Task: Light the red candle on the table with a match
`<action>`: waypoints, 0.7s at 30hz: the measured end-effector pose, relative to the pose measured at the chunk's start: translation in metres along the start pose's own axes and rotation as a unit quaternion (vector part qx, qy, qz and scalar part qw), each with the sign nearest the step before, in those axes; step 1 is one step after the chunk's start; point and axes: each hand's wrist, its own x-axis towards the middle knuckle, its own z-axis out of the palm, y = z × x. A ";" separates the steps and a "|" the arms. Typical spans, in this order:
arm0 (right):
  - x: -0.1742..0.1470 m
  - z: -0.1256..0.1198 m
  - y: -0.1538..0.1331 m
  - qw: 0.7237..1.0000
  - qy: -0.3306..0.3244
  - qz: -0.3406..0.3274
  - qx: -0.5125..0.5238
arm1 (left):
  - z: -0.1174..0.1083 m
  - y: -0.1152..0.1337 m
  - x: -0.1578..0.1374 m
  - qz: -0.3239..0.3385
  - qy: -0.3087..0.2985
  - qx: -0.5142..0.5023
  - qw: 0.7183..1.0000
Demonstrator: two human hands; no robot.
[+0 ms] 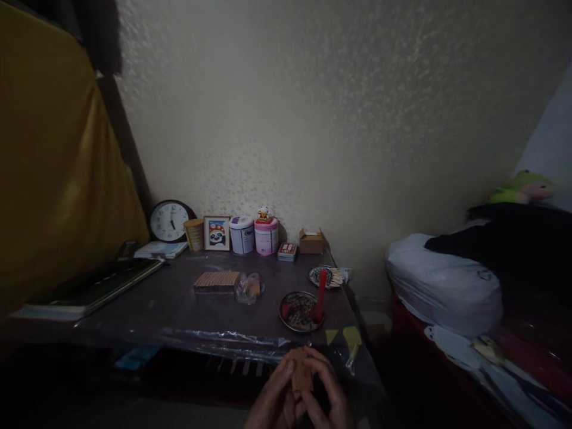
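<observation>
Both my hands meet at the bottom of the head view, in front of the table's near edge. My left hand (273,398) and my right hand (325,390) together grip a small tan block-like piece (301,374), held upright between the fingers. On the dark table (179,310) beyond lies a flat stack of similar tan pieces (217,280) next to a crumpled clear bag (249,288). A round metal dish (300,311) with a red candle (320,295) stands closest to my hands.
A second dish with sticks (327,276) sits at the table's right edge. Along the wall stand a clock (168,221), a framed panda picture (217,233), two tins (266,236) and a small cardboard box (311,241). Books (93,287) lie left; a bed with bedding (447,286) is right.
</observation>
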 end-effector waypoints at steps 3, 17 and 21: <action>0.000 0.003 -0.002 0.999 0.003 0.021 0.029 | 0.003 0.000 -0.001 0.004 -0.008 -0.010 1.000; -0.010 0.017 0.002 0.987 0.040 0.113 0.108 | 0.002 -0.003 -0.002 0.001 -0.070 -0.040 0.997; -0.008 0.016 -0.005 0.984 0.048 0.130 0.113 | -0.001 -0.006 -0.001 0.001 -0.057 -0.036 0.998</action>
